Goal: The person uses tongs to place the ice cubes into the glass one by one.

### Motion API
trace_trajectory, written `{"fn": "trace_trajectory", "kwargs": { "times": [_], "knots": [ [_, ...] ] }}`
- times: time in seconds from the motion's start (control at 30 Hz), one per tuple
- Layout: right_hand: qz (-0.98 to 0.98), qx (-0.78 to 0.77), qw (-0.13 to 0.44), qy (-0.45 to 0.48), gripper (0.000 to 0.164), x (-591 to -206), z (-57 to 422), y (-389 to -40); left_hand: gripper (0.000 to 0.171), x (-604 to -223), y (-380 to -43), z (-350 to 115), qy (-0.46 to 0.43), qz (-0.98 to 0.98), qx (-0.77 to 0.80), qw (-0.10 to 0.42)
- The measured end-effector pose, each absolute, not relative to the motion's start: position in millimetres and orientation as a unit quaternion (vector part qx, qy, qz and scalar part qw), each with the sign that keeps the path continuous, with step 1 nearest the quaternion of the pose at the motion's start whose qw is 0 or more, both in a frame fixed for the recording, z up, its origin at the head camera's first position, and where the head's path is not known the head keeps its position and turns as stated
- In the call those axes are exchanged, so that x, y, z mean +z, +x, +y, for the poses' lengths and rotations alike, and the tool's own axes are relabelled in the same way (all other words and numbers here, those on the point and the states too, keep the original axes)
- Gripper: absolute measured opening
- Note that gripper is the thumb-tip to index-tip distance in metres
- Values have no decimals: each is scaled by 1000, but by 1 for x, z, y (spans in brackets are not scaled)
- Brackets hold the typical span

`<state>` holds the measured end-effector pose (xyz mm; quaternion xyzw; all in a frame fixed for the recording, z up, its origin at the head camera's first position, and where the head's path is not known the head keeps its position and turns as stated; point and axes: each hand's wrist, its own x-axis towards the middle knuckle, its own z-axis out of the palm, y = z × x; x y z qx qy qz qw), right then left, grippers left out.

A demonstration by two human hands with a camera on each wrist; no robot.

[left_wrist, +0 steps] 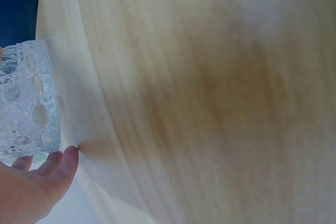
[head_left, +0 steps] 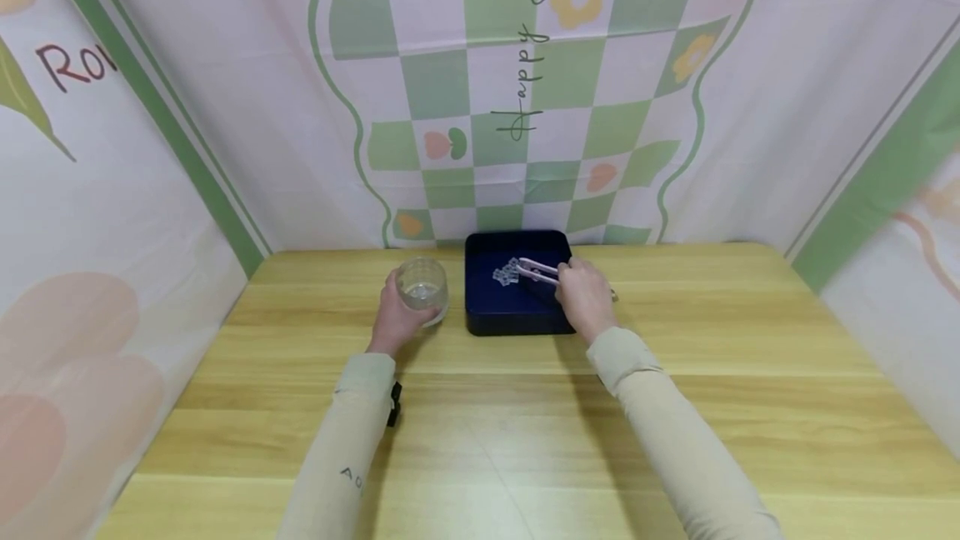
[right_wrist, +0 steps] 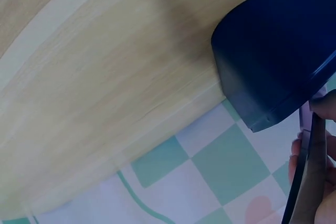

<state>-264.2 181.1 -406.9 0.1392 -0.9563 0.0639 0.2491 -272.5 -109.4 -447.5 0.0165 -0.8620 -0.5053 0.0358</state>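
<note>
A clear glass [head_left: 422, 282] with a bumpy cut surface stands on the table, left of a dark blue tray [head_left: 521, 325]. My left hand [head_left: 396, 322] grips it from the left side, thumb toward the front; the left wrist view shows fingers [left_wrist: 63, 169] beside the glass wall. A small cluster of clear pieces [head_left: 506, 274] lies in the tray. My right hand [head_left: 587, 294] holds pale pink tongs [head_left: 540, 267] over the tray's right side, tips at the clear pieces. Whether the tips pinch a piece is too small to tell.
The wooden table [head_left: 480, 440] ends at a patterned cloth [head_left: 495, 90] just behind the tray. More cloth hangs along the left and right sides. A small black object [head_left: 394, 404] shows at the left cuff.
</note>
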Motion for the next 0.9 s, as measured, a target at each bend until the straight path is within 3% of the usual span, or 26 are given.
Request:
{"fn": "trace_trajectory", "kwargs": {
  "times": [0.43, 0.9],
  "knots": [
    [-933, 103, 300, 170, 27, -399, 173, -265, 97, -447, -272, -108, 22, -867, -497, 33],
    [-910, 95, 335, 227, 24, -384, 137, -255, 96, -448, -274, -108, 25, -868, -495, 36]
  ]
}}
